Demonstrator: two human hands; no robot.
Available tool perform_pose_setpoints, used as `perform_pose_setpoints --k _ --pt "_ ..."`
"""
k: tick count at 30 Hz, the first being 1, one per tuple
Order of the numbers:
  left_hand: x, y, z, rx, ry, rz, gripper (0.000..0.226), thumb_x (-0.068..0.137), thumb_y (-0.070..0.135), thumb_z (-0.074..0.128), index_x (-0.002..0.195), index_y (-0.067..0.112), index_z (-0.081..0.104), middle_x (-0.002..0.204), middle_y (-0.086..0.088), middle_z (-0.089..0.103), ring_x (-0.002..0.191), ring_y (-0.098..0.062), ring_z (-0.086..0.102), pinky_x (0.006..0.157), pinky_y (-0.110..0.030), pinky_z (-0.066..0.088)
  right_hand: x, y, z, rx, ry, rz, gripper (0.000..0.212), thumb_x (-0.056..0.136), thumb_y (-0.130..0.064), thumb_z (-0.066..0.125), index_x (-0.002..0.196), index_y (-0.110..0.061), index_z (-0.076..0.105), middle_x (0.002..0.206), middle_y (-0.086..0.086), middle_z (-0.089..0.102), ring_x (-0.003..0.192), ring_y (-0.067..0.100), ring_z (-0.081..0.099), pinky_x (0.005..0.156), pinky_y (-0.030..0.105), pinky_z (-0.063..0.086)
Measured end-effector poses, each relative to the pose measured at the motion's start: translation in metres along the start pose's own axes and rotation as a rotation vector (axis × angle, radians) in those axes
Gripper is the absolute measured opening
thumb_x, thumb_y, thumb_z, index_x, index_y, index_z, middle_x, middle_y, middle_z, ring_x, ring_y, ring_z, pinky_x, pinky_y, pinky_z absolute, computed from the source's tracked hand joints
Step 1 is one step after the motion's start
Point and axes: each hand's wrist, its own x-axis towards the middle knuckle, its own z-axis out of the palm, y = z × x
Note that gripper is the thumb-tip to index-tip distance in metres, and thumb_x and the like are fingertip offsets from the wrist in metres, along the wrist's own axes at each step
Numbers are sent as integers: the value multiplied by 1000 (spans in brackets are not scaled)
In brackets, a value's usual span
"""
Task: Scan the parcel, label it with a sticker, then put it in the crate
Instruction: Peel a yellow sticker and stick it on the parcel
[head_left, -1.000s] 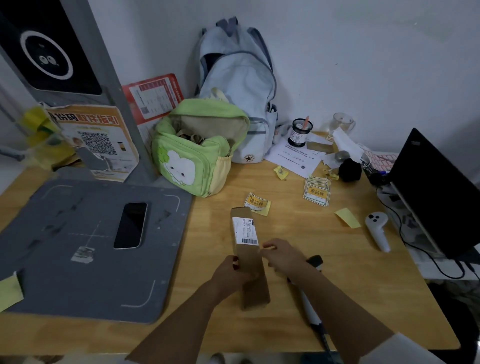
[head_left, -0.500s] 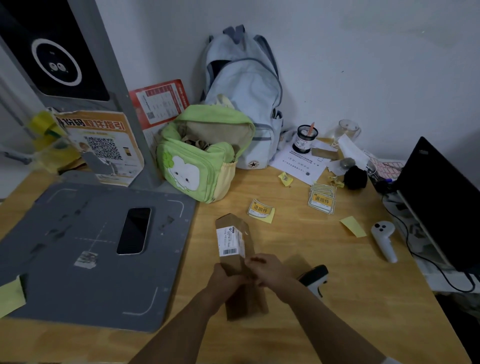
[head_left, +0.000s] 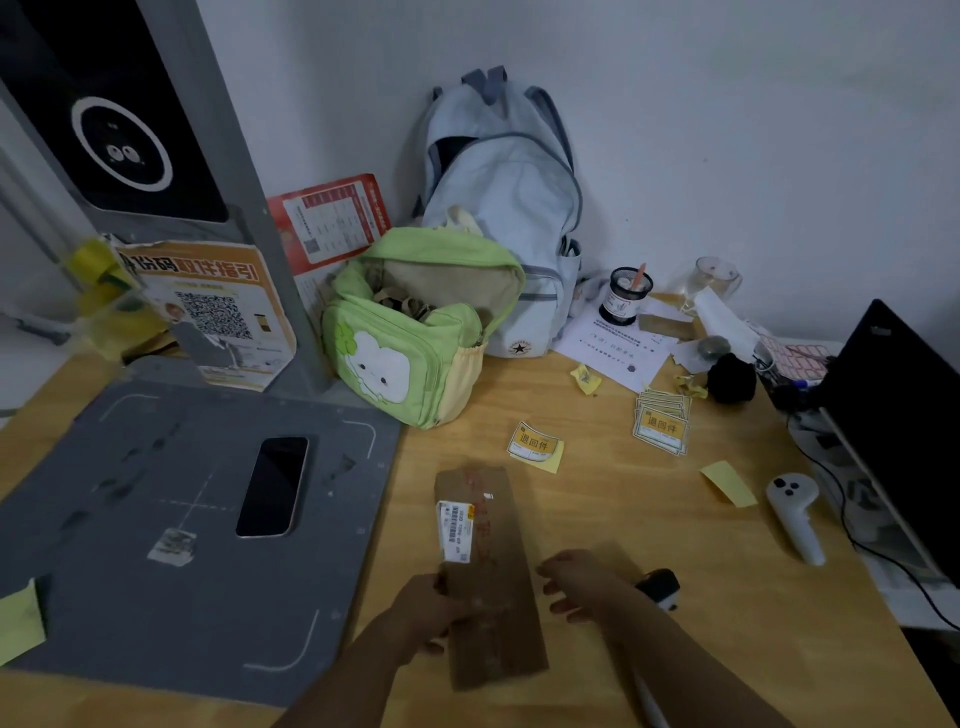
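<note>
Your right hand (head_left: 582, 584) has come off parcel (head_left: 488, 577), fingers loose, holding nothing. Your left hand (head_left: 426, 613) grips parcel's left edge; barcode label (head_left: 456, 530) faces up.

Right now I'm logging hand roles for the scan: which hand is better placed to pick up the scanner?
Probably the right hand: it is free and open beside the scanner, while the left hand grips the parcel.

Both bare forearms reach forward. Left hand (head_left: 423, 610) grips with curled fingers; right hand (head_left: 582, 582) hovers open, fingers loosely spread.
</note>
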Motion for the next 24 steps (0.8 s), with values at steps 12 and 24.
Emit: perform_pose_setpoints --k 12,24 --pt "17 -2 5 5 36 124 52 53 27 90 89 36 55 93 17 64 84 -1 61 61 -15 52 58 -53 -40 78 158 -78 20 90 -19 55 103 -3 58 93 14 64 73 27 59 67 32 44" --pt "43 2 -16 133 3 149 92 41 46 91 122 21 54 122 6 65 109 -16 61 96 -38 51 123 -82 -38 135 418 -82 31 81 -20 61 93 7 70 86 22 71 75 34 65 64 34 46"
